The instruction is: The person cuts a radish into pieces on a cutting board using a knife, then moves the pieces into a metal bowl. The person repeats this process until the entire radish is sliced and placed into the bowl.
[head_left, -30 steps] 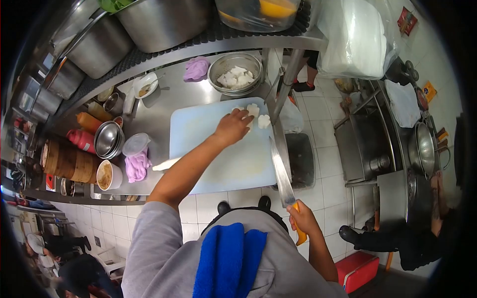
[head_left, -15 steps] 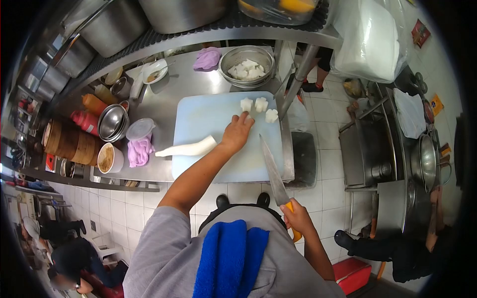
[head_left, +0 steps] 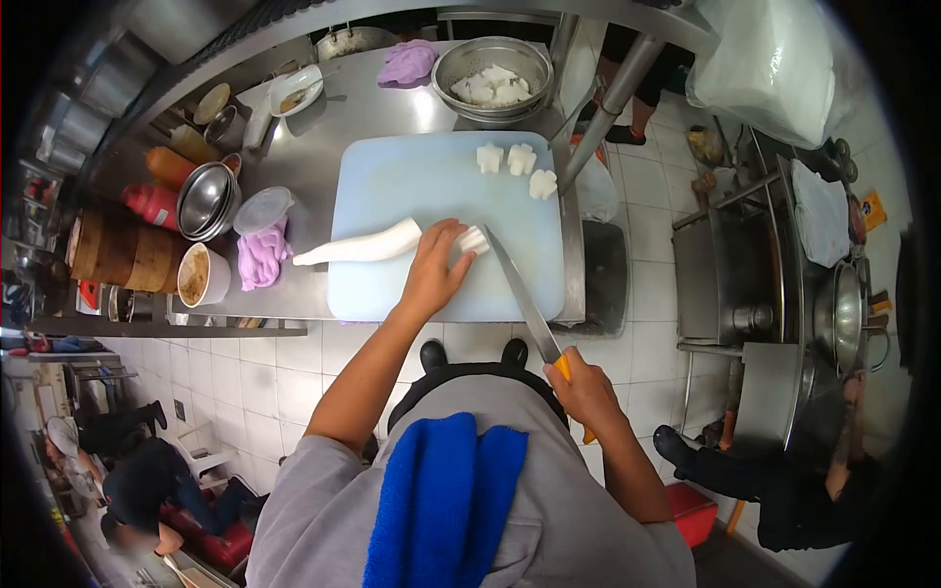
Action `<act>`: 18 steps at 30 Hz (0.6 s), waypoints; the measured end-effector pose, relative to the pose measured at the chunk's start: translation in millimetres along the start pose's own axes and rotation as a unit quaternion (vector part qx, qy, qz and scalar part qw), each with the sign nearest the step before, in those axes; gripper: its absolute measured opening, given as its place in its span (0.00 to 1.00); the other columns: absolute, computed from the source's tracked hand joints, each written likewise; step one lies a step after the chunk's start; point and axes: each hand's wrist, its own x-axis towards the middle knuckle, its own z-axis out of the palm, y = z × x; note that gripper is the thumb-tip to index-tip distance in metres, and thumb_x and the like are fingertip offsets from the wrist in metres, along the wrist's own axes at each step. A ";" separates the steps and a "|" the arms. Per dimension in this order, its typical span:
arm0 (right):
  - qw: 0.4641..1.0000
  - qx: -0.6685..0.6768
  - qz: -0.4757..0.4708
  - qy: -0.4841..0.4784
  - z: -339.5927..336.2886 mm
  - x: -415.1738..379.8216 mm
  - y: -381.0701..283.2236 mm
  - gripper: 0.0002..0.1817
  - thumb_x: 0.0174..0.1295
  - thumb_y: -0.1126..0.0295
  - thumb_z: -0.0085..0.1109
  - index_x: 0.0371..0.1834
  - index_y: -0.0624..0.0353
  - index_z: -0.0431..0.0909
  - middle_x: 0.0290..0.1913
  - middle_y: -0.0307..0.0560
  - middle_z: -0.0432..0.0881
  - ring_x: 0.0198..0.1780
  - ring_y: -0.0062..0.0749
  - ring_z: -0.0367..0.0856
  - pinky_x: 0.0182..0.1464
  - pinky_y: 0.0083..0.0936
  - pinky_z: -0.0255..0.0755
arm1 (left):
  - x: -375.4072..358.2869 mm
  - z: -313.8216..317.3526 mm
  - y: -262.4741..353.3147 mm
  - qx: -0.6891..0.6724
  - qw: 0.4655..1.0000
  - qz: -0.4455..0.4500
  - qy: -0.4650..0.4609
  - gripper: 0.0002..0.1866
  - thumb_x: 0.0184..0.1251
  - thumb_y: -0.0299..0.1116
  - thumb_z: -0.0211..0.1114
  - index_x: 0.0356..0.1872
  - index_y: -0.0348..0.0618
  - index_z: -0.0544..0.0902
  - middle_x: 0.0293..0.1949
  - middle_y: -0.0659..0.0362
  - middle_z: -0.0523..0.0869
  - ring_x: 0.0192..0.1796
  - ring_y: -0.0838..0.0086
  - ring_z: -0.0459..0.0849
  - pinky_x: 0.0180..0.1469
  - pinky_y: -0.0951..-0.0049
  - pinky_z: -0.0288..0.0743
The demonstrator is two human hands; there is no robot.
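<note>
My left hand (head_left: 434,272) rests on the white cutting board (head_left: 392,181), its fingers closed on a short, ridged piece of white radish (head_left: 473,240). In my right hand (head_left: 585,394) is a long kitchen knife (head_left: 524,299) with an orange handle. The blade slants across the board, its tip beside the ridged piece; whether it touches cannot be made out. A long, tapered white radish (head_left: 368,245) lies left of my left hand, its thin end past the board's edge. Three flower-shaped radish pieces (head_left: 490,158) stand near the board's far right corner.
Behind the board sits a metal bowl (head_left: 540,90) of white pieces. Purple cloths (head_left: 262,257), steel bowls (head_left: 203,196) and a white tub (head_left: 218,277) line the left side. A metal post (head_left: 613,103) rises at the right. Other people (head_left: 147,505) are beyond the counter.
My left hand has drawn back from the flower-shaped pieces toward the board's middle and now holds the ridged piece. The knife has come nearer to that hand. The camera view has shifted.
</note>
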 end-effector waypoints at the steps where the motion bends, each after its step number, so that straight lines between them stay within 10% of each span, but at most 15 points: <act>1: 0.999 -0.020 -0.023 0.019 -1.5 0.1 -1.4 0.17 0.69 0.55 0.54 0.43 0.59 0.66 0.24 0.63 0.82 0.27 0.63 0.82 0.31 0.51 0.75 | 1.8 0.6 0.3 -0.022 1.000 0.004 -0.007 0.16 0.62 0.26 0.67 0.52 0.40 0.78 0.52 0.51 0.78 0.56 0.54 0.77 0.58 0.60 0.73; 18: 0.987 -0.150 -0.052 0.033 -34.9 -12.5 -36.5 0.15 0.68 0.60 0.58 0.38 0.59 0.66 0.21 0.55 0.82 0.24 0.55 0.83 0.27 0.47 0.76 | 11.0 -5.9 -8.2 -0.028 0.996 -0.002 -0.085 0.16 0.61 0.24 0.67 0.50 0.41 0.78 0.53 0.54 0.77 0.53 0.54 0.75 0.56 0.59 0.72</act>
